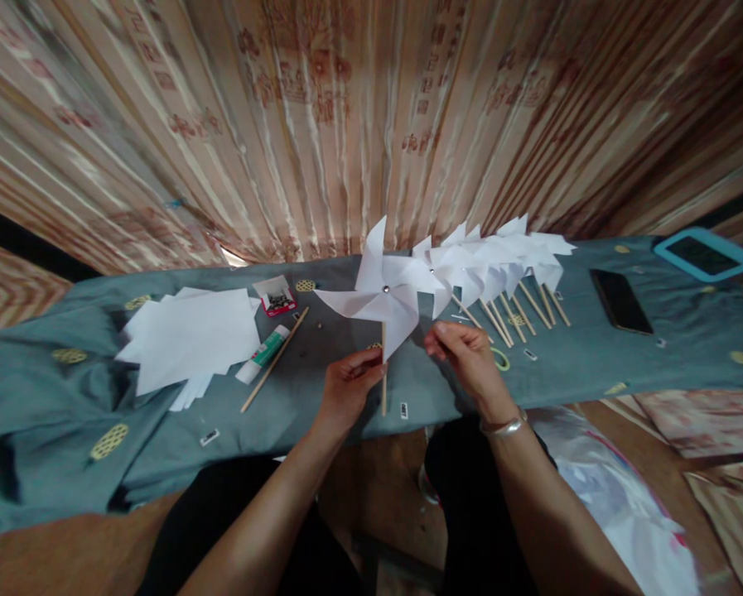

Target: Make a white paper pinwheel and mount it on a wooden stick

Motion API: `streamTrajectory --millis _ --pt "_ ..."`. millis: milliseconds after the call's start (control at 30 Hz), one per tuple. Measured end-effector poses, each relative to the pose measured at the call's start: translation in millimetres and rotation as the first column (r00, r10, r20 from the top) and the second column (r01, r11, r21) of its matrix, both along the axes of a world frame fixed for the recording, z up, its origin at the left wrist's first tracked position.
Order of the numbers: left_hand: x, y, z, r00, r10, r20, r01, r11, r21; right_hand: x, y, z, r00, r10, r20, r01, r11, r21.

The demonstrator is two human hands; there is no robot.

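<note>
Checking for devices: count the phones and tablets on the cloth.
2: a dark phone lying flat at right, and a blue-cased tablet at the far right corner.

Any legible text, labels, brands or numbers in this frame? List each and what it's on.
None can be read.
Brown printed curtain: reddish character-like motifs, too blurred to read.
Green-and-white glue stick: label print too small.
Small red-and-white pin box: no print legible.
Black phone and blue-framed tablet: screens dark.
White paper pinwheel held by both hands: blank.
</note>
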State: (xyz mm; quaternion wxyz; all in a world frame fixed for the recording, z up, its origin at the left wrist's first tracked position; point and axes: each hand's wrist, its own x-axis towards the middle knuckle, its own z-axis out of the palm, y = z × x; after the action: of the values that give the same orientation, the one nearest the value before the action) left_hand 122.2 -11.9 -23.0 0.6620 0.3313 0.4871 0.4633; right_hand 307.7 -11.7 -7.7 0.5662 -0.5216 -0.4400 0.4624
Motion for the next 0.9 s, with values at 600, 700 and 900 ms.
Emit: streamTrajectory --millis 600,700,900 --pt "-4 -15 -3.6 0.993 -0.117 -0.013 0.117 0.992 -0.048 26 29 -8.9 0.896 -0.344 -0.281 0.347 0.937 -0.039" --pt "-5 -15 -4.6 0.994 -0.106 -0.011 0.106 0.993 -0.044 25 29 -9.0 0.889 -0.359 -0.284 0.367 0.93 -0.027" --pt "-7 -13 -2.7 0.996 -0.09 -0.002 0.09 0.995 -0.035 23 27 -6.9 0.894 -0.348 -0.283 0.356 0.934 -0.022"
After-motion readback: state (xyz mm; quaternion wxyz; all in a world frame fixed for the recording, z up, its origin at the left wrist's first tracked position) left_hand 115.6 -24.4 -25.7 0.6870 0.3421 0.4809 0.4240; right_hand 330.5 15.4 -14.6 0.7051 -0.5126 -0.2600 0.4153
